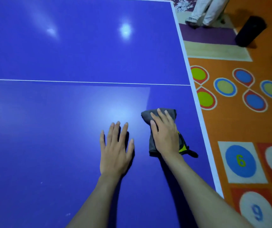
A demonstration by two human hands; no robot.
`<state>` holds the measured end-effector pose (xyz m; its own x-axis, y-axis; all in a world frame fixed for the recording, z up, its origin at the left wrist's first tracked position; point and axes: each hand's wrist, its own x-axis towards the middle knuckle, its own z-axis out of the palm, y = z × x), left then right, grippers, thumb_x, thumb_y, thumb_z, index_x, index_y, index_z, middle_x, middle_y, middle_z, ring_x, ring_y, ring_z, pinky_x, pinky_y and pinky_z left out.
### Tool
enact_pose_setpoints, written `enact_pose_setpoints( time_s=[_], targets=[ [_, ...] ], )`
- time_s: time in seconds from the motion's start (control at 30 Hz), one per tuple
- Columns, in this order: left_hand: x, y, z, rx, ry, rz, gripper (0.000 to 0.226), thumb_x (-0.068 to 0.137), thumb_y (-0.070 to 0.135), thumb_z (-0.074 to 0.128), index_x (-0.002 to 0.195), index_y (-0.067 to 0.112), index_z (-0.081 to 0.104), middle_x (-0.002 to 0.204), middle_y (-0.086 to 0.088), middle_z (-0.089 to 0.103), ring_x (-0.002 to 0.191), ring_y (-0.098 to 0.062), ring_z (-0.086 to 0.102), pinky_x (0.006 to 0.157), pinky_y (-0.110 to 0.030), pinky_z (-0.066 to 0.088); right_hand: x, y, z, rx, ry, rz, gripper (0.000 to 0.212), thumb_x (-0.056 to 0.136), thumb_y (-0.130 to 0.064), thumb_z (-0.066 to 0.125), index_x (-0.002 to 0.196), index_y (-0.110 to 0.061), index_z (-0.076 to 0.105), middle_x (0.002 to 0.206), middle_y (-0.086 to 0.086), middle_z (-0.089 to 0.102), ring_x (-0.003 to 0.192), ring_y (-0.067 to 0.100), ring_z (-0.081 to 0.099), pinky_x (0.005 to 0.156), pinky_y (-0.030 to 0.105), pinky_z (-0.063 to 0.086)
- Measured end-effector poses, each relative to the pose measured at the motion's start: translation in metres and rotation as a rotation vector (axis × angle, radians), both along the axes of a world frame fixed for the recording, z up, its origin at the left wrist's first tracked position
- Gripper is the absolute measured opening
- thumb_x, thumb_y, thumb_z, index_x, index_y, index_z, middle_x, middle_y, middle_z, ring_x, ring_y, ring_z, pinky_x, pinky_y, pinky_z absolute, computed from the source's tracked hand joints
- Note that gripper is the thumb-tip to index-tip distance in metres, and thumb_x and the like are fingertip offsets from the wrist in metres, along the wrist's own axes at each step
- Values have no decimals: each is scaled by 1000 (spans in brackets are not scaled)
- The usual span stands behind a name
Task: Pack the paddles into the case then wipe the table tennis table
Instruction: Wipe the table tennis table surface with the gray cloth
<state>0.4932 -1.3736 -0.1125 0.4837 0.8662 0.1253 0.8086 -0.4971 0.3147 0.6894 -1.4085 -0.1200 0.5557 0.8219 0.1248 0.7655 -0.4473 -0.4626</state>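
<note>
1. A person leans over the blue table tennis counter (66, 46), the right hand (164, 135) laid on a dark grey cloth (153, 145) near the counter's right edge, just short of the white centre line (82, 82).
2. The grip of the right hand is flat: fingers straight and slightly spread, pressing the bunched cloth down on the surface, not curled round it. A yellow-and-black patch of the cloth (183, 146) shows beside the wrist.
3. The left hand (115, 148) rests palm-down on the bare counter just beside the cloth, fingers fanned, holding nothing; it appears to serve as a brace.
4. No paddles and no case appear anywhere in view, so the packing step cannot be checked from here; with the cloth already on the surface, it is probably done.
5. The wiping stage looks under way. How much of the surface has been covered cannot be told; a few pale specks (67, 214) lie near the bottom edge of the view, and the far half beyond the line lies outside present reach.
6. On the orange floor mat (230, 129) to the right, another person's legs (204, 12) stand near a black cylinder (250, 30).
</note>
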Motion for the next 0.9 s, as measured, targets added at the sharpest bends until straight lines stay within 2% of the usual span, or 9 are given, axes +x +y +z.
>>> enact_pose_setpoints(
  time_s=[0.13, 0.23, 0.33, 0.4, 0.53, 0.63, 0.77, 0.9],
  targets=[
    [-8, -2, 5, 42, -89, 102, 53, 105, 38, 37, 156, 23, 36, 158, -3, 42, 151, -23, 34, 123, -56, 17, -69, -78, 1, -41, -5, -22, 41, 111, -39, 42, 149, -32, 54, 164, -11, 37, 157, 13, 21, 120, 45, 36],
    [-19, 6, 7, 60, -39, 138, 48, 106, 33, 39, 152, 20, 41, 155, -5, 45, 149, -25, 36, 121, -56, 19, -107, -126, 1, -69, -14, -20, 42, 111, -41, 39, 151, -35, 50, 166, -15, 33, 158, 11, 18, 119, 46, 38],
    [-33, 15, 4, 56, 79, 95, 48, 107, 30, 35, 152, 16, 39, 156, -9, 43, 151, -30, 32, 120, -58, 19, -117, -138, -1, -90, -72, -30, 46, 110, -43, 32, 151, -34, 51, 165, -13, 35, 156, 15, 25, 114, 49, 46],
    [-38, 17, 0, 66, 150, 40, 48, 106, 28, 34, 152, 14, 37, 157, -11, 39, 152, -32, 29, 120, -60, 19, -111, -125, 0, -111, -119, -31, 47, 109, -42, 31, 150, -33, 53, 164, -10, 38, 154, 18, 30, 111, 49, 48],
    [-38, 18, 0, 12, 152, 77, 53, 106, 33, 32, 155, 14, 36, 158, -10, 38, 153, -30, 28, 122, -58, 17, -84, -77, -3, -101, -126, -18, 40, 112, -38, 38, 148, -32, 55, 163, -8, 40, 155, 19, 30, 113, 47, 45],
    [-37, 18, -1, -1, 173, 69, 55, 106, 35, 26, 154, 14, 38, 159, -10, 38, 153, -30, 29, 122, -59, 18, -51, -19, -5, -62, -121, -13, 38, 109, -35, 46, 145, -28, 59, 160, -4, 45, 152, 22, 35, 111, 49, 47],
    [-34, 21, -3, -2, 145, 95, 55, 104, 39, 31, 153, 16, 42, 162, -9, 37, 153, -29, 31, 123, -60, 19, -7, 65, -6, -9, -102, -10, 35, 106, -31, 55, 139, -25, 64, 155, -1, 51, 148, 26, 41, 109, 52, 47],
    [-32, 24, -4, 9, 134, 88, 60, 103, 41, 33, 159, 19, 34, 168, -10, 27, 155, -27, 29, 124, -60, 17, 25, 138, -2, -42, 2, -15, 37, 109, -35, 48, 143, -28, 61, 160, -5, 45, 152, 21, 31, 116, 54, 35]
  ],
)
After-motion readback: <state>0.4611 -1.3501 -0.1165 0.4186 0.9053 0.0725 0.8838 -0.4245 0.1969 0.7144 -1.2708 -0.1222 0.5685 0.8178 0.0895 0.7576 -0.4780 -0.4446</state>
